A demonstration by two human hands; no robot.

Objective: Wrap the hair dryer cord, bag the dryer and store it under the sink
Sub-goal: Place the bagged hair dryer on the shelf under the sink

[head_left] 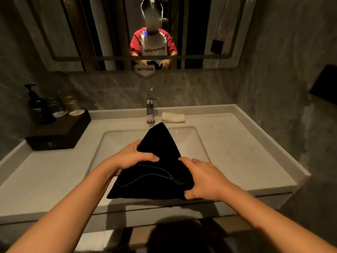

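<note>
1. Nearest: dark space below the table [237, 136] front edge, where the bag is meant to end up. Nothing of the task is seen stored there; the detail is too dim to read.
2. Left hand [135, 157]: grip pressed together on the upper left edge of the black bag [158, 156], thumb on top.
3. Right hand [202, 179]: grip pinching the bag's right edge, fingers curled over the fabric near the mouth.
4. Bag: held between both hands above the near rim of the sink [116, 139], its far corner pointing up toward the tap [150, 110]. A stitched hem or drawcord line runs across the near part.
5. Dryer and cord: not visible. The bag looks bulky, so the dryer is probably inside; cannot confirm.
6. Judgement: wrapping and bagging appear done or nearly so; closing the mouth and stowing under the sink are left.
7. Far: folded cloth [173, 117] beside the tap, tray [60, 136] with bottles [54, 106] at far left, mirror [145, 33] behind.
</note>
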